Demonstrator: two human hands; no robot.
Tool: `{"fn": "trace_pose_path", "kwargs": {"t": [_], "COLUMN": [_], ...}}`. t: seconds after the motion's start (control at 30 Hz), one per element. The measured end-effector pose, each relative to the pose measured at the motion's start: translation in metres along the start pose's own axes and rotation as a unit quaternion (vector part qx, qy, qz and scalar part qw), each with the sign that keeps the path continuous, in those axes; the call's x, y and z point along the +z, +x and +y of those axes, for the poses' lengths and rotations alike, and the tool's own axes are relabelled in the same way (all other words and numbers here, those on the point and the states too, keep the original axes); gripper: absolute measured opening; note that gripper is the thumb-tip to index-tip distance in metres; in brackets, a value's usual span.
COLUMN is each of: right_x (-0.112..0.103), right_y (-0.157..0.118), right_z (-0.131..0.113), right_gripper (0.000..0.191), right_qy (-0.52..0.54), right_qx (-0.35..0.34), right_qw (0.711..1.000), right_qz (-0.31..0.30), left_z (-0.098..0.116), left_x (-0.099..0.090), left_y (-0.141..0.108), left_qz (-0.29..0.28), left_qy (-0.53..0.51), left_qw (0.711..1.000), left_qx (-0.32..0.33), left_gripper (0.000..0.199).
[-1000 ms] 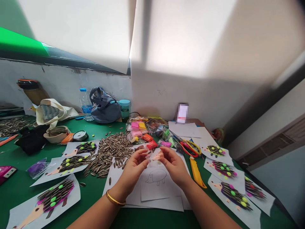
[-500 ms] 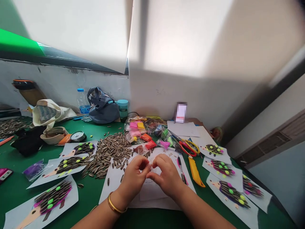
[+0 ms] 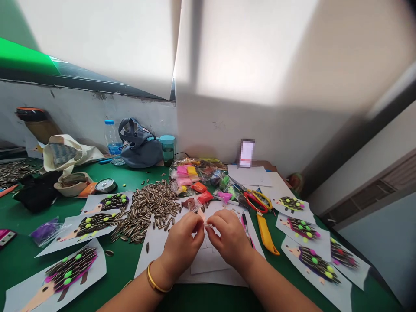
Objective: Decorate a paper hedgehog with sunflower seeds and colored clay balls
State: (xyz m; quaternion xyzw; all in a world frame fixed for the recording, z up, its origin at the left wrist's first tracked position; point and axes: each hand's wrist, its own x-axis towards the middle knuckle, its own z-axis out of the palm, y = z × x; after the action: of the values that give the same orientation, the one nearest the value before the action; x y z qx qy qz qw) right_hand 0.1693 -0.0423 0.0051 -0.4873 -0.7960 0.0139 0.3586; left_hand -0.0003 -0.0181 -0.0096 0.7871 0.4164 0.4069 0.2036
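My left hand [image 3: 183, 238], with a gold bangle at its wrist, is closed in a pinch. Fingertip to fingertip with it, my right hand [image 3: 229, 237] is pinched too. Between them is what looks like a small packet of peach clay [image 3: 201, 214], its upper end poking out above the fingers and the rest mostly hidden. Both hands are over a white sheet with a pencil drawing [image 3: 208, 255], which lies on a larger white sheet [image 3: 152, 264]. Loose sunflower seeds [image 3: 154, 201] are heaped left of the hands.
Several bags of coloured clay [image 3: 191, 175] lie ahead. On the right are scissors [image 3: 256, 201], a yellow utility knife [image 3: 266, 234], a black pen [image 3: 246, 225] and seed hedgehog pictures [image 3: 320, 264]. More hedgehog pictures [image 3: 65, 277] lie left. A phone [image 3: 247, 152] leans on the wall.
The peach piece now shows above my fingertips, where it was hidden before. My hands have shifted slightly, and more of the pencil drawing is visible beneath them.
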Motion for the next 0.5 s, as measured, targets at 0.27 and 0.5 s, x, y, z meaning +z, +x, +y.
{"fn": "trace_pose_path", "kwargs": {"t": [0.27,0.5], "right_x": [-0.0038,-0.0072], "right_y": [-0.0023,-0.0024], "right_z": [0.0076,0.0026], "right_gripper": [0.009,0.013], "right_qy": [0.081,0.211], "right_qx": [0.058,0.063], "right_qw": [0.995,0.975], "right_qz": [0.024,-0.011], "left_z": [0.0051,-0.0014], "left_x": [-0.0048,0.0001], "left_y": [0.0025,0.0021], "left_qz": [-0.005,-0.014], "left_qy": [-0.058,-0.153], "left_qw": [0.998,0.988], "left_qx": [0.027,-0.023], "left_gripper": [0.003,0.009]}}
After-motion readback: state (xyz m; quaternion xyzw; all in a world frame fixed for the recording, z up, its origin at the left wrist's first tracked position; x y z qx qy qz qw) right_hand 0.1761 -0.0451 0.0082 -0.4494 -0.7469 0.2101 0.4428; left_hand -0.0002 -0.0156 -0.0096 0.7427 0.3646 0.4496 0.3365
